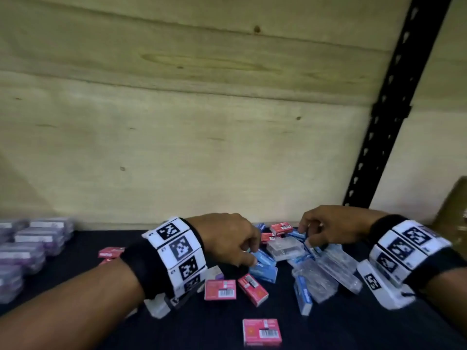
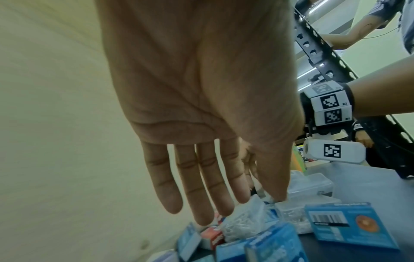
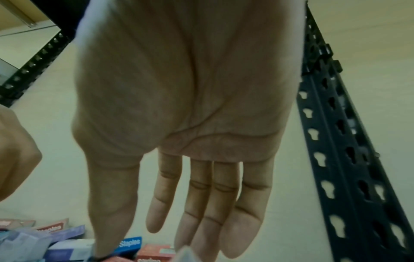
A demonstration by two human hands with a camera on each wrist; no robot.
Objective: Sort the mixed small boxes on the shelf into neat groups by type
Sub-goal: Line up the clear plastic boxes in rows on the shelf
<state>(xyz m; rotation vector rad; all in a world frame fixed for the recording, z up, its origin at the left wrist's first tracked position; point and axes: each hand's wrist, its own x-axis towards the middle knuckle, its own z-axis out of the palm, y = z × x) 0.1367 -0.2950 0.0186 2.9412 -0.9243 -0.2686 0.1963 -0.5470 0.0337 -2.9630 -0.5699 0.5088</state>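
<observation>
A mixed pile of small boxes lies on the dark shelf (image 1: 177, 329): blue boxes (image 1: 262, 270), red boxes (image 1: 219, 289) and clear plastic boxes (image 1: 285, 247). My left hand (image 1: 252, 253) reaches down onto the pile's left side, fingertips at a blue box. In the left wrist view its fingers (image 2: 201, 203) are straight, and the thumb tip touches a clear box (image 2: 244, 223) next to a blue box (image 2: 349, 225). My right hand (image 1: 309, 236) hovers over the pile's far right. There its fingers (image 3: 201, 221) hang straight above a blue Staples box (image 3: 130, 243) and hold nothing.
Stacks of clear boxes with purple contents (image 1: 38, 238) stand grouped at the far left. One red box (image 1: 261, 332) lies alone near the front edge. A wooden back panel (image 1: 202, 122) closes the shelf. A black perforated upright (image 1: 386, 117) rises at the right, with a brown carton (image 1: 454, 205) beyond it.
</observation>
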